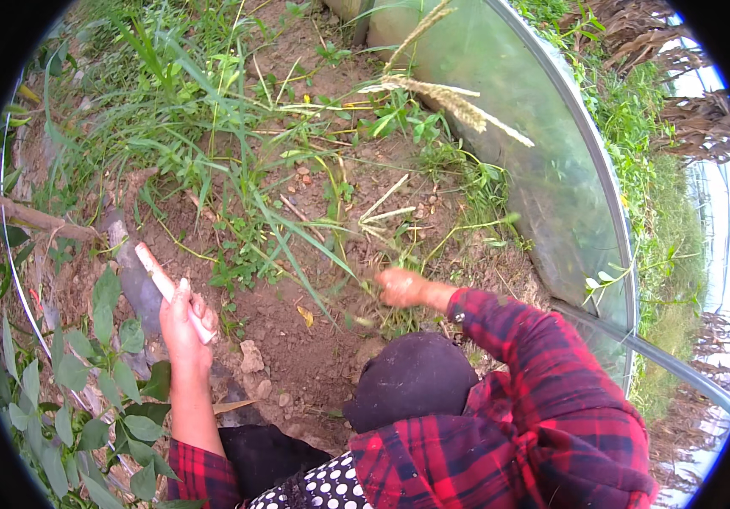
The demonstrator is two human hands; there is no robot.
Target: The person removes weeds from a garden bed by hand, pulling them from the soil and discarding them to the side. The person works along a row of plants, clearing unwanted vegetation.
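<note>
My left hand (187, 318) is wrapped around a short pale rod (156, 272), which looks like a tool handle and slants up to the left over bare soil. Among the weeds (397, 321) near the middle, my right hand (400, 287) is closed in a fist around stems; motion blur hides exactly which ones. Long grass blades (289, 235) and a pale forked seed head (390, 210) stand just beyond it. Reddish-brown soil (289, 343) with stones lies between the two hands.
Translucent plastic sheeting (498, 83) on a curved metal pipe (584, 108) borders the right side. Leafy plants (110, 382) and a thin white line (12, 254) run along the left. A brown stick (41, 219) lies at the left. My dark-clad knee (413, 382) is below my right hand.
</note>
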